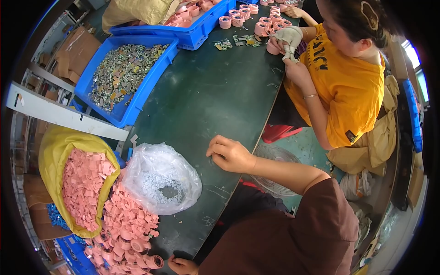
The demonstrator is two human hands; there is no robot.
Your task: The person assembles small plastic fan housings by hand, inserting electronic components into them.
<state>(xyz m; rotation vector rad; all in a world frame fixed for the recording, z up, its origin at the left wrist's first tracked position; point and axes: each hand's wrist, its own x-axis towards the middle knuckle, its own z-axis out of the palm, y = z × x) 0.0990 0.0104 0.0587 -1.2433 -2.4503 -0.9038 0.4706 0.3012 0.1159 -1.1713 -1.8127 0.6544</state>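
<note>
A clear bag (pixel 158 192) sits by the table's (pixel 206 96) far edge, near the curled right hand (pixel 230 154); can't tell its grip.

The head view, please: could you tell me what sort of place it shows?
Probably a factory workshop: a blue bin of apparent circuit boards, heaped pink pieces, and a co-worker at the long green table.

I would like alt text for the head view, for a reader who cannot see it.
A person's right hand curls over a green table beside a clear plastic bag of small pale pieces; the left hand is near heaped pink parts. A co-worker in yellow is alongside.
</note>
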